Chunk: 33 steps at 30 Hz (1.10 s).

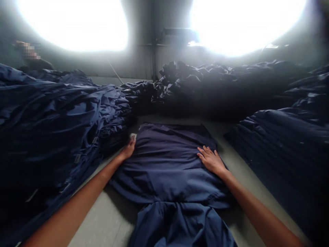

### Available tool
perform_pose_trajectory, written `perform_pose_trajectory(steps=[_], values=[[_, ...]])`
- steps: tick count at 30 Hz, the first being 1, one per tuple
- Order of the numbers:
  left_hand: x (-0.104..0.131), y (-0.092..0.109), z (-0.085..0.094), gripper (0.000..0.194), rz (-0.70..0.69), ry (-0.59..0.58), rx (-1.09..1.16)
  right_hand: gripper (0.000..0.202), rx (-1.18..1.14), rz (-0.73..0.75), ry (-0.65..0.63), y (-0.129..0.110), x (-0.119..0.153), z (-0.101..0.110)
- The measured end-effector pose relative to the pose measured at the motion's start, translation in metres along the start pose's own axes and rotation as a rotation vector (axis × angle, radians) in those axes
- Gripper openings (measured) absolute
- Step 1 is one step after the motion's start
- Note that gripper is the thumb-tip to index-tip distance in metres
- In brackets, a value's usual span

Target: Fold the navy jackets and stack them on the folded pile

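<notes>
A dark navy garment (pixel 174 157) lies spread in front of me, its upper part fairly flat with light creases and its near part gathered and draped toward me. At its left edge, my left hand (pixel 128 149) is closed, with fingertips pinched around a small white tag (pixel 133 136). Whether the tag is joined to the garment, I cannot tell. My right hand (pixel 211 160) rests palm down on the right side of the fabric, fingers outstretched and holding nothing.
Tall stacks of navy garments (pixel 64 120) rise on the left, some with white tags showing. Another stack (pixel 282 147) stands at right, and a crumpled heap (pixel 200 85) lies across the back. The pale table (pixel 102 212) shows beneath. A person (pixel 36 61) is at the far left.
</notes>
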<state>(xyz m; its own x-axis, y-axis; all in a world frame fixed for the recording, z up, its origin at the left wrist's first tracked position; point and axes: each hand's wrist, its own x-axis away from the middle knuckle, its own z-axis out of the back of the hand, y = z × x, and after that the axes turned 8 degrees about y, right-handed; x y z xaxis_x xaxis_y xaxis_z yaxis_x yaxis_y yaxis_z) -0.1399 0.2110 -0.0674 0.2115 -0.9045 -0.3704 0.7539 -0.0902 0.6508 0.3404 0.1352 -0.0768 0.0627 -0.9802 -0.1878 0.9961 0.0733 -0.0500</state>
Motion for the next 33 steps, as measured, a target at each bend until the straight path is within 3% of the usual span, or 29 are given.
perform_pose_trajectory(steps=[2, 4, 7, 10, 12, 16, 18, 21, 23, 26, 30, 33], values=[[0.003, 0.0, 0.017, 0.06, 0.034, -0.014, -0.03, 0.058, 0.0, 0.01, -0.003, 0.002, 0.001, -0.004], [0.02, 0.0, 0.036, 0.059, 0.043, -0.028, -0.053, 0.059, 0.003, 0.021, 0.001, 0.007, 0.001, -0.01], [0.071, 0.001, 0.062, 0.059, -0.082, -0.079, -0.12, 0.06, 0.021, 0.031, 0.02, 0.017, 0.002, -0.021], [0.123, 0.005, 0.081, 0.061, -0.23, -0.239, -0.323, 0.062, 0.032, 0.044, 0.011, 0.022, 0.001, -0.029], [0.144, 0.009, 0.092, 0.064, -0.236, -0.339, -0.445, 0.062, 0.02, 0.04, 0.006, 0.021, -0.001, -0.03], [0.146, 0.014, 0.103, 0.065, -0.204, -0.412, -0.571, 0.06, -0.135, -0.027, 0.04, 0.02, -0.001, -0.013], [0.137, 0.019, 0.1, 0.061, -0.223, -0.369, -0.643, 0.06, -0.235, -0.063, 0.126, 0.03, 0.002, -0.001], [0.127, 0.042, 0.081, 0.056, -0.357, -0.22, -0.683, 0.061, -0.255, -0.111, 0.281, 0.057, 0.016, 0.012], [0.123, 0.072, 0.059, 0.055, -0.478, -0.196, -0.62, 0.058, -0.228, -0.164, 0.315, 0.076, 0.029, 0.013], [0.117, 0.137, 0.012, 0.056, -0.649, -0.306, -0.49, 0.052, -0.224, -0.193, 0.292, 0.092, 0.043, 0.008], [0.104, 0.234, -0.071, 0.054, -0.805, -0.512, -0.35, 0.044, -0.224, -0.158, 0.266, 0.093, 0.048, 0.004], [0.101, 0.287, -0.132, 0.052, -0.886, -0.603, -0.265, 0.041, -0.202, -0.147, 0.258, 0.091, 0.047, 0.006]])
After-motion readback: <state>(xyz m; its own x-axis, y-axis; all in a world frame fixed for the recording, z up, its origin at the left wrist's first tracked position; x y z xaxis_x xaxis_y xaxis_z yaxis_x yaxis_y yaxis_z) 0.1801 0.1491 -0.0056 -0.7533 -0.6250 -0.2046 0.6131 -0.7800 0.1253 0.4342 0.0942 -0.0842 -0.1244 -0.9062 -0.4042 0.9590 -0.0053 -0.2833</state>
